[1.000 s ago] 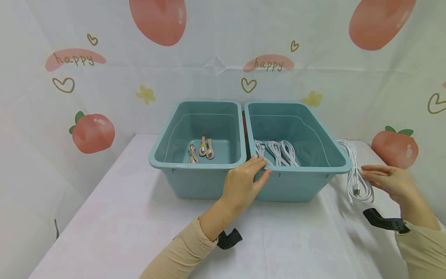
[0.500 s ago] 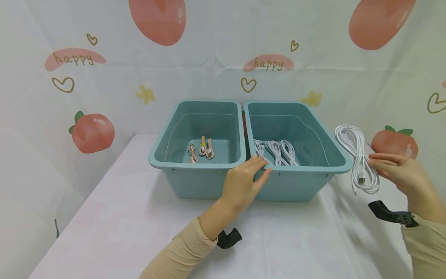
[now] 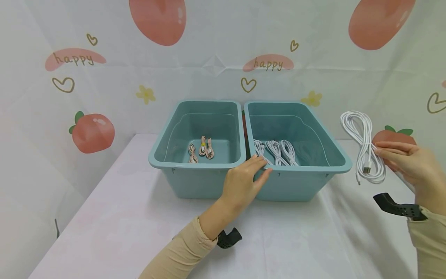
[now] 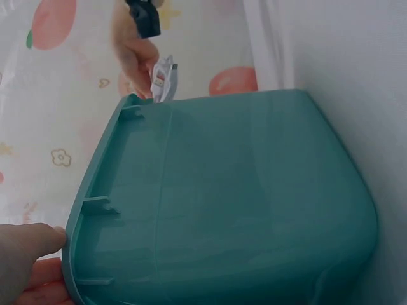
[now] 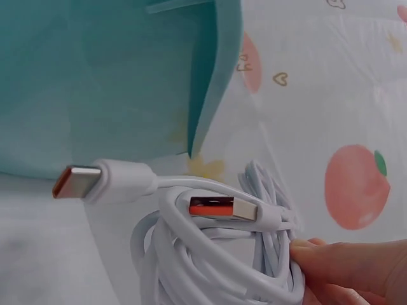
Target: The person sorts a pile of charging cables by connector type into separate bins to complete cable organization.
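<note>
In the head view, my right hand point(image 3: 419, 164) pinches a coiled white USB cable point(image 3: 366, 145) at its bundled middle, in the air right of the right teal bin point(image 3: 299, 184). The right wrist view shows the USB-C plug point(image 5: 121, 181) sticking out to the left and the orange-lined USB-A plug point(image 5: 222, 208) against the coil. My left hand point(image 3: 242, 184) grips the near rim of that bin at its left corner, fingers over the edge. Several coiled white cables point(image 3: 278, 153) lie inside the right bin, partly hidden by its front rim.
Close beside it on the left stands another teal bin point(image 3: 198, 182), holding three small beige cables point(image 3: 203, 147). Both stand on a white-covered table point(image 3: 104, 224) before a fruit-patterned backdrop point(image 3: 195, 73). Each wrist wears a black camera mount point(image 3: 400, 209).
My right hand has raised the white USB cable from beside the right bin and shifted it slightly right. The left hand and both bins stay in place.
</note>
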Tool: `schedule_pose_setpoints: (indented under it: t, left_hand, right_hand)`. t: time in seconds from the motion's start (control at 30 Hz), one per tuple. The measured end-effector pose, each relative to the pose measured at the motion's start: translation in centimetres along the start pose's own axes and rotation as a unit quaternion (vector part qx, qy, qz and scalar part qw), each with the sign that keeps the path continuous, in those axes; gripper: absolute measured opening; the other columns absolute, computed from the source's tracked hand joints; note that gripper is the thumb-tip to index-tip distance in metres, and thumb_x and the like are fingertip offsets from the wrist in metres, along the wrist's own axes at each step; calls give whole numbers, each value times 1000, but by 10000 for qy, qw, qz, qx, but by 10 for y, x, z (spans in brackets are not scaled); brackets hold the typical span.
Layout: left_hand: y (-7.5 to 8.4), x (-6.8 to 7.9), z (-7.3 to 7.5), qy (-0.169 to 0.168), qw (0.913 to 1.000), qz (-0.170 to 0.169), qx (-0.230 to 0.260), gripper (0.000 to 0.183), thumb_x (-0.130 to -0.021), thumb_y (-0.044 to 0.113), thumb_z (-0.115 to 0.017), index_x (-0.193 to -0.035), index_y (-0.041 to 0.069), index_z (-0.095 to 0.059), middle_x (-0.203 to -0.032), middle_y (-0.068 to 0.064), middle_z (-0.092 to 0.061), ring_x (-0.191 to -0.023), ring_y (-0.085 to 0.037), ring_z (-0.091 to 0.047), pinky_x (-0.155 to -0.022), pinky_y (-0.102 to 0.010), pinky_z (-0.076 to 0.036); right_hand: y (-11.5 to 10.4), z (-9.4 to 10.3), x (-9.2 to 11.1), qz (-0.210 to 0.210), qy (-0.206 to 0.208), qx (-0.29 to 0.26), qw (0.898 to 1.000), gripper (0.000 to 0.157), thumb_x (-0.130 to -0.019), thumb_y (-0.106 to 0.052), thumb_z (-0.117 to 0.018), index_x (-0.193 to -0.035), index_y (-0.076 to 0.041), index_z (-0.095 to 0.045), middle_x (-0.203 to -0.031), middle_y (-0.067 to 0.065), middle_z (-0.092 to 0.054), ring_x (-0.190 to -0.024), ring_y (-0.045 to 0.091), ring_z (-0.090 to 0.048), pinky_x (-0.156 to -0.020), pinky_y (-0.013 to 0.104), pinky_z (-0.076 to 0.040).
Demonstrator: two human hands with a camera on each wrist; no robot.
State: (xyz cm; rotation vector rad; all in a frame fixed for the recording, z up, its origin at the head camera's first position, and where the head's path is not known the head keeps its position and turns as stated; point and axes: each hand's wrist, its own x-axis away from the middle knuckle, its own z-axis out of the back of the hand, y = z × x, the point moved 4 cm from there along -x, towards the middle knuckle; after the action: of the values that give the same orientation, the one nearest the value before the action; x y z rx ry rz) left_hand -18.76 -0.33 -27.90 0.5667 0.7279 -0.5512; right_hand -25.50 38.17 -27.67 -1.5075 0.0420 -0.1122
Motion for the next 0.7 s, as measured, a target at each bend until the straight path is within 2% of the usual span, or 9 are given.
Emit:
schedule_pose_setpoints:
  t: [0.1,0.23,0.33,0.47,0.7]
  left_hand:
    - [0,0,-1,-7,10000,15,-14,21,-86,25,-68,-100,11,-73,-105,-3,-72,-104,-16,-67,-76,-26,-58]
    - [0,0,-1,-3,10000,32,-15,21,-86,25,-68,-100,11,-73,-105,-3,-72,-104,-16,-67,-75,-26,-58]
    - [-1,0,-1,-1,10000,39,2,21,-85,25,-68,-99,11,-73,-105,-3,-72,-104,-17,-67,-74,-26,-58]
    - [0,0,-1,-2,10000,34,21,21,-85,25,-68,-99,10,-73,-104,-4,-73,-104,-17,-67,-75,-27,-58]
    - [0,0,-1,28,10000,13,-23,21,-85,26,-68,-99,10,-73,-104,-4,-73,-103,-17,-67,-76,-27,-58]
  right_hand:
    - [-6,0,1,22,18,89,10000,26,-85,-8,-66,-78,-31,-75,-68,-18,-71,-65,-8,-63,-56,7,-48]
    - [-14,-4,2,147,-79,-257,9995,27,-86,-4,-64,-79,-27,-76,-70,-15,-72,-65,-6,-65,-55,8,-49]
    - [-19,-6,2,80,-39,-395,9992,26,-85,-3,-64,-78,-25,-76,-70,-14,-72,-63,-4,-65,-53,11,-51]
    - [-24,-9,3,-53,101,-224,9997,21,-83,-7,-68,-76,-26,-75,-67,-14,-71,-60,-1,-64,-51,14,-52]
    - [-33,-12,1,109,295,-131,9994,22,-81,-6,-70,-73,-26,-74,-66,-15,-70,-60,-1,-64,-53,13,-52]
